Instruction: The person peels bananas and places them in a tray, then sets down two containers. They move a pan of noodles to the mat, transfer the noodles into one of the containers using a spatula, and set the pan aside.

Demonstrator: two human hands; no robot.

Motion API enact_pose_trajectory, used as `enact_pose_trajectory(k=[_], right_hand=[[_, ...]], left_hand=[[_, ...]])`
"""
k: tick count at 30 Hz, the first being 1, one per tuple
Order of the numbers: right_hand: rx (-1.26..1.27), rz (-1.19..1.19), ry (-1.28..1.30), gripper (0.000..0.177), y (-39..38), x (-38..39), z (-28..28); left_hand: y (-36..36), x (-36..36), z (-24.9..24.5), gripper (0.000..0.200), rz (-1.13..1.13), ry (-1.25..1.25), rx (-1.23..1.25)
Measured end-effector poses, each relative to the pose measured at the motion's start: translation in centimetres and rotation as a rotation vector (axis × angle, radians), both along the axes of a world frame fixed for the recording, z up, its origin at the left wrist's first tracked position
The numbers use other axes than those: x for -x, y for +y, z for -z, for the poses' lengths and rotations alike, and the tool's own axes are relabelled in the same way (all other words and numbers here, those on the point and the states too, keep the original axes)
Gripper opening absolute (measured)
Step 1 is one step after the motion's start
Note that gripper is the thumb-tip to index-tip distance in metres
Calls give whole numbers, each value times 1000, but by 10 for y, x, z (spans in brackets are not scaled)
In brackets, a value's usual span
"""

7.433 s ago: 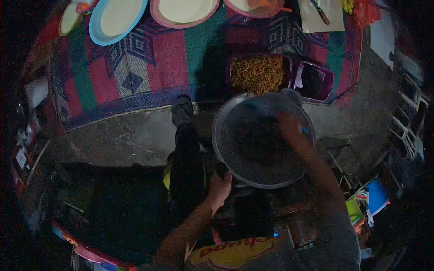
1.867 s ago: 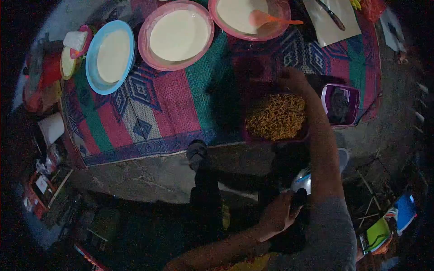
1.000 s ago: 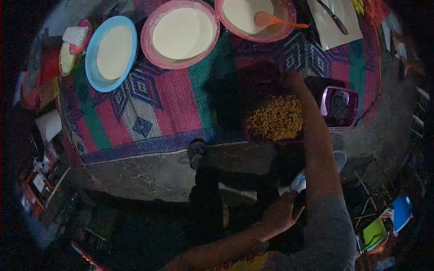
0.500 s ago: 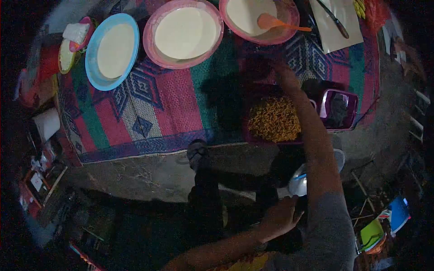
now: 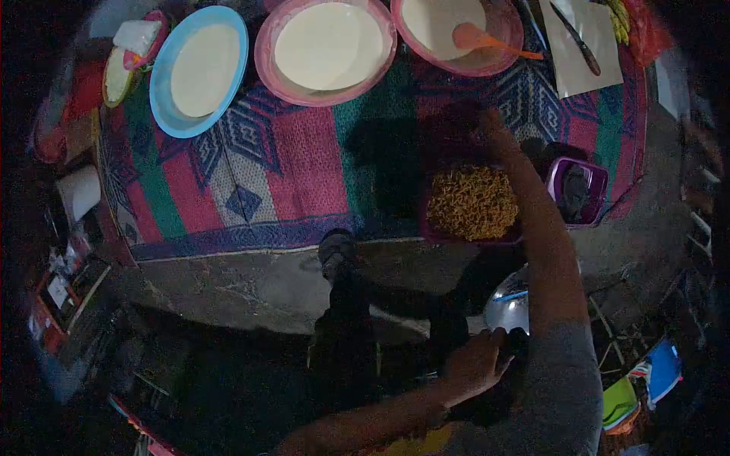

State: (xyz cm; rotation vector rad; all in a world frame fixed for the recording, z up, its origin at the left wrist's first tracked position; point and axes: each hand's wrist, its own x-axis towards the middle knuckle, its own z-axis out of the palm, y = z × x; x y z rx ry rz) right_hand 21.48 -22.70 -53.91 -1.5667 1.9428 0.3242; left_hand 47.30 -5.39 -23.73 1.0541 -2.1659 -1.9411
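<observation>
A purple container [image 5: 432, 232] with a heap of golden-brown fried noodle-like strands [image 5: 473, 204] stands on the woven mat. My right arm stretches past its right side, and my right hand [image 5: 494, 128] hangs over the dim mat beyond it, fingers lost in shadow. Lower down, my left hand [image 5: 473, 370] is curled closed beside a shiny metal pan or bowl [image 5: 506, 308], fingertips close to a dark part below its rim; what the hand grips, if anything, I cannot tell. A thin blue object [image 5: 511, 296] lies across the metal.
Pale liquid fills a blue basin [image 5: 158, 95] and two pink basins [image 5: 266, 57] [image 5: 517, 38]; an orange ladle [image 5: 498, 42] rests in the right one. A knife [image 5: 578, 42] lies on a light board [image 5: 566, 76]. A purple-rimmed box [image 5: 597, 186] sits right of my arm. My foot [image 5: 336, 251] is at the mat edge.
The view has shifted slightly, so most things appear a little further right. Both hands keep nearly the same places relative to the container and the metal pan or bowl.
</observation>
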Motion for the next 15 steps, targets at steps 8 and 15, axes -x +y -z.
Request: enact_pose_trajectory(k=[8,15], right_hand=[[50,-170,-118,40,6,0,-2],[98,185,-301,26,-4,-13,-20]], left_hand=[[3,2,4,42,31,-15,24],[0,1,0,41,70,-37,-72]])
